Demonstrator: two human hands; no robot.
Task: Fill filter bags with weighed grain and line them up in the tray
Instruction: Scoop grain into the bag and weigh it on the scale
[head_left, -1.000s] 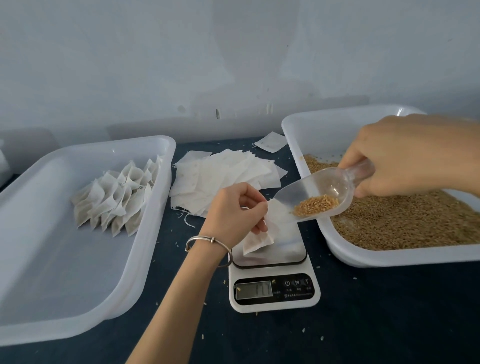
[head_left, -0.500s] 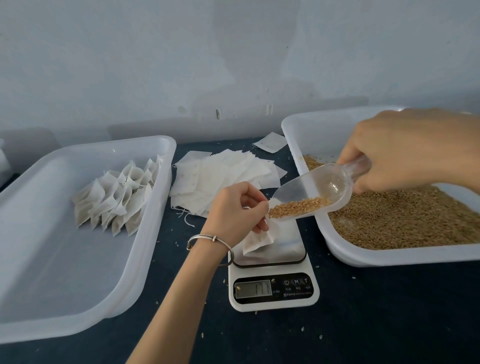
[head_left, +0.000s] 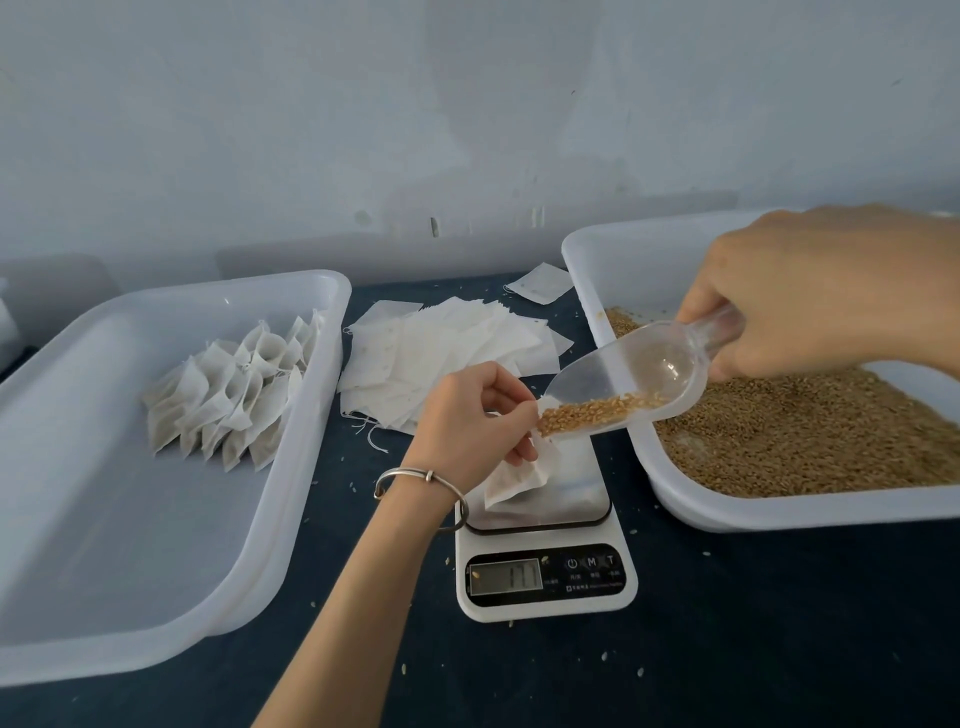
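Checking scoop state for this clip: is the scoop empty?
No, the clear scoop in the right hand has grain near its tip.

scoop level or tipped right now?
Tipped: the scoop slopes mouth-down toward the filter bag, grain gathered at its lip.

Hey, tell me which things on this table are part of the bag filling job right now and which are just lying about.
In use:
left hand pinching the filter bag
right hand holding the scoop
grain
scale
left tray with filled bags

Lying about:
stack of empty bags, waiting
single bag by the wall
spilled kernels
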